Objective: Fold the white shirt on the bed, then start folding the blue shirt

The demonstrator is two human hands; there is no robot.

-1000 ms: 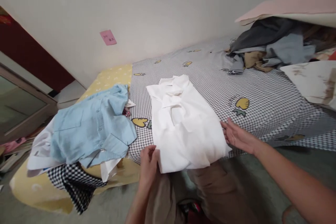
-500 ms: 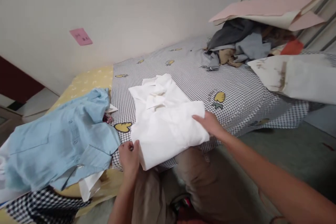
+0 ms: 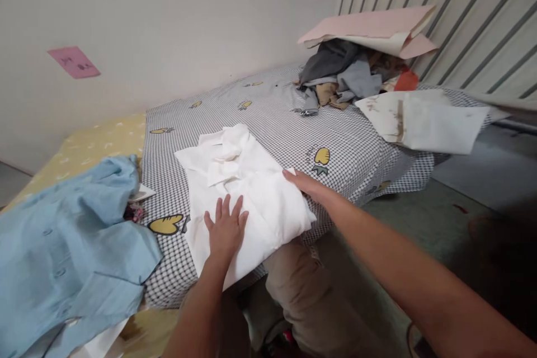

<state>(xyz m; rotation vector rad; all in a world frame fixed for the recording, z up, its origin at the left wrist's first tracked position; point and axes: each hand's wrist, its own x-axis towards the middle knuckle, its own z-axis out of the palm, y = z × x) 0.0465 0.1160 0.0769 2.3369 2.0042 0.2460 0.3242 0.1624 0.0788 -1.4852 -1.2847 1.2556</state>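
Observation:
A folded white shirt (image 3: 268,210) lies at the near edge of the bed, its collar toward the wall. My left hand (image 3: 226,226) rests flat on the shirt's front, below the collar, with fingers spread. At the right edge of the shirt, my right hand (image 3: 304,182) pinches the fabric near a fold. The fingers under that edge are partly hidden. To the left, a light blue button-up shirt (image 3: 79,240) lies loosely spread.
The bed has a checked sheet (image 3: 268,109) with carrot and pineapple prints. At the far right sit a heap of dark and grey clothes (image 3: 335,64), a pink sheet of card (image 3: 369,25) and a stained white packet (image 3: 423,120). Behind stands a slatted rail (image 3: 440,17).
My left hand has gone from gripping the shirt's lower left corner to lying flat on its front. My right hand has slid up the right edge. The view has turned right.

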